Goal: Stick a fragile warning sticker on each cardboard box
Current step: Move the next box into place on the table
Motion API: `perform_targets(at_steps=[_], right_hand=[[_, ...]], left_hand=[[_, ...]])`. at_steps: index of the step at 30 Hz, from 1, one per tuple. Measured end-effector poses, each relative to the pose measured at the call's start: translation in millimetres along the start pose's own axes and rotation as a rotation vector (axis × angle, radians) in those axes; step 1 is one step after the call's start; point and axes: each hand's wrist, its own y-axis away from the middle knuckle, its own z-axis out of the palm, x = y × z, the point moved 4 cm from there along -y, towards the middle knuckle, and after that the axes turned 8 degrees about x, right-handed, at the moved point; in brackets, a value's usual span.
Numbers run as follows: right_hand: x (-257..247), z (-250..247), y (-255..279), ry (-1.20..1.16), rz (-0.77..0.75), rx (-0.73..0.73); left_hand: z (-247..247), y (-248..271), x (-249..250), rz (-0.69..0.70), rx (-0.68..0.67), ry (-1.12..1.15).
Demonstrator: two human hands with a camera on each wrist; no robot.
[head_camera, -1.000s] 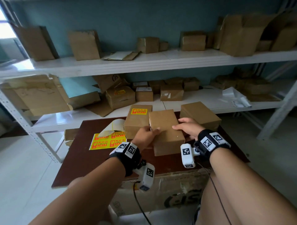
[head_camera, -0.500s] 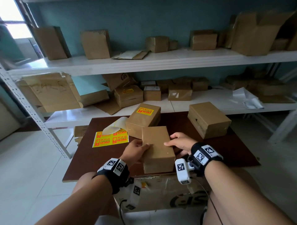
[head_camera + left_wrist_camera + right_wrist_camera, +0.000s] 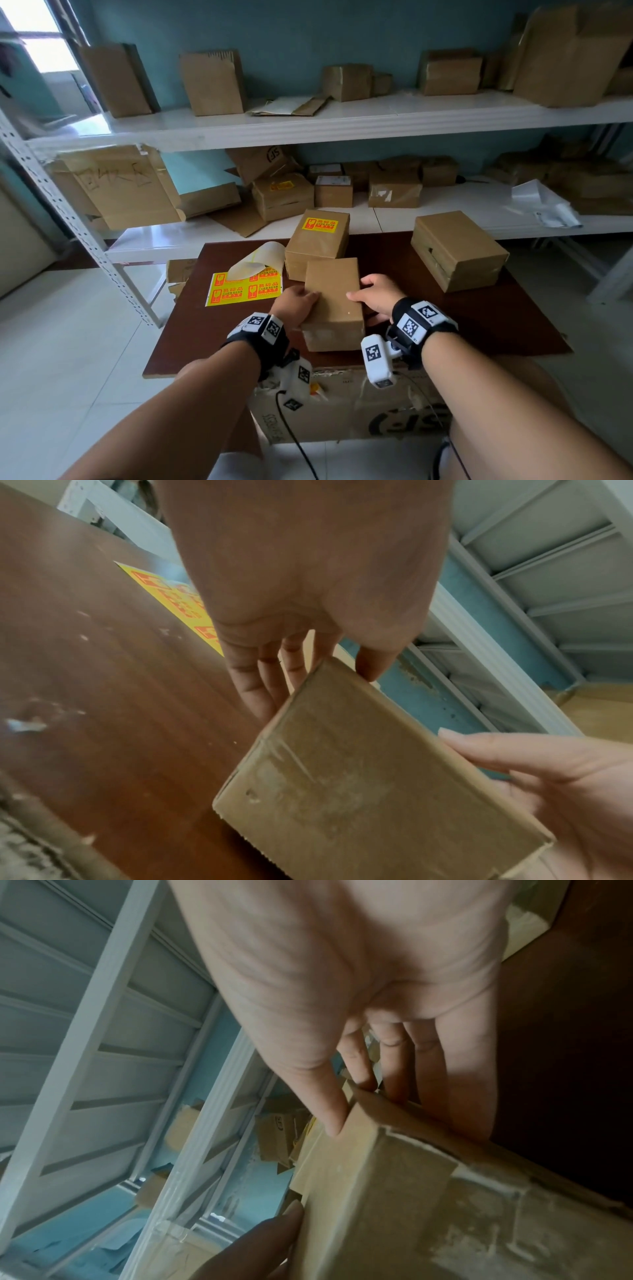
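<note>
Box in hands: we are holding a plain cardboard box (image 3: 333, 301) between both hands, at the near part of the bench (image 3: 219, 329), just in front of the stickered box (image 3: 317, 240).
Left hand: our left hand (image 3: 296, 303) is gripping the left side of the plain box, thumb lying on the top face, fingers going down along the side wall.
Right hand: our right hand (image 3: 376, 296) is gripping the right side in the same way, thumb on top, fingers against the side.
What has changed: a moment ago this box was lying further back, touching the stickered box; now we are pulling it toward us, and it is standing closer to the near edge of the bench.
Meaning for the task: we are judging that the top face is now free and easy to reach, so it is ready for its own label.
Sticker sheet: the yellow sticker sheet (image 3: 245, 289) is lying to the left of the plain box, near our left hand, with the backing paper (image 3: 257, 263) curling up at its far side.
Third box: another cardboard box (image 3: 459, 250) is waiting to the right of the stickered box, well apart, with no label showing on it.
Progress: one box on the bench is carrying a fragile label; two are seeming not yet done.
Next need: one hand is needing to let go and peel a sticker.
</note>
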Motion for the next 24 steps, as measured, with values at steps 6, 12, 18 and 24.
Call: perform_targets(at_steps=[6,12,18,24], right_hand=[[14,-23,-15,-0.028,0.032,0.056],[14,-8,-18,-0.029,0.037,0.02],[18,11,-24,-0.042,0.052,-0.043],[18,-1,-43,-0.065,0.019,0.075]], left_hand=[[29,-8,13,0.009,-0.076,0.01],[4,-11,5,-0.098,-0.127,0.113],[-15,-23,-7,-0.111,-0.127,0.125],[-19,-53,-19,-0.079,-0.114,0.138]])
